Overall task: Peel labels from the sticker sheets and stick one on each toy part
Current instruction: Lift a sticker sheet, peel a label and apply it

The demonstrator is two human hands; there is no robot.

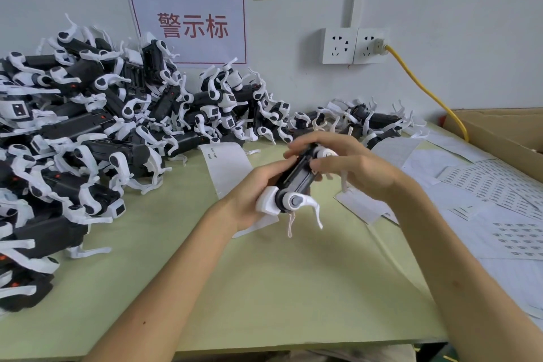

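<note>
Plainly, the left grip (252, 194) clasped a toy robot dog (296, 176) above the surface (264, 288), right of the toy pile (88, 126); the right grip (346, 161) curled round its far end. Slipping fingers might skew the label, I judged.

My left hand (255, 188) grips the toy part (296, 178) from its left and underneath, fingers curled round its black body. My right hand (349, 164) arches over the toy part's far end, fingers curled onto it. Both bare forearms reach in from nearer than the toy part.
</note>
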